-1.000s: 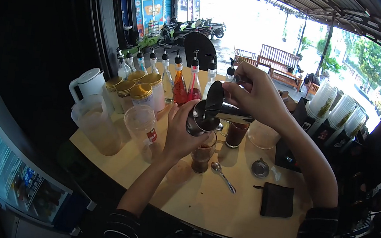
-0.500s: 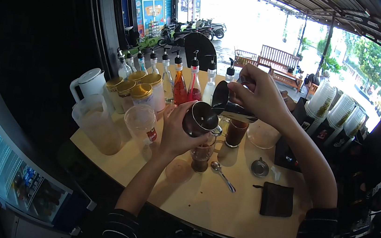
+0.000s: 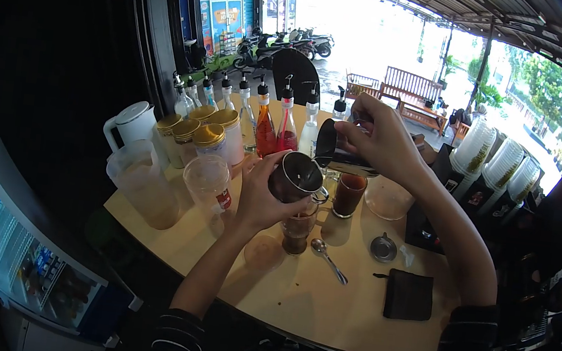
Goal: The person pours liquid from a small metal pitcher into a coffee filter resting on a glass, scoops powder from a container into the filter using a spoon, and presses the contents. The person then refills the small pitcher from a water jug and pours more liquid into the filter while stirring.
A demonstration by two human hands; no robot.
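Observation:
My left hand [image 3: 264, 191] is wrapped round a dark metal cup [image 3: 300, 175], tilted so that its inside faces me. My right hand [image 3: 379, 137] grips a dark metal pitcher [image 3: 349, 155], tipped on its side with the spout towards the cup. The two vessels are close together. Below them stands a glass with brown liquid [image 3: 297, 231], its top partly hidden by my left hand and the cup. A second glass of dark brown liquid [image 3: 349, 196] stands to its right. A spoon [image 3: 329, 261] lies on the wooden table [image 3: 320, 319].
Pump bottles [image 3: 266, 122] and gold-lidded jars [image 3: 209, 136] line the table's back. Clear plastic jugs [image 3: 141, 184] stand left. A metal strainer or lid [image 3: 384, 247] and a dark cloth [image 3: 409, 295] lie right. Stacked cups [image 3: 475, 148] stand beyond, at back right.
The cup in my left hand has tilted towards me and come slightly away from the pitcher's spout. The pitcher has turned a little in my right hand.

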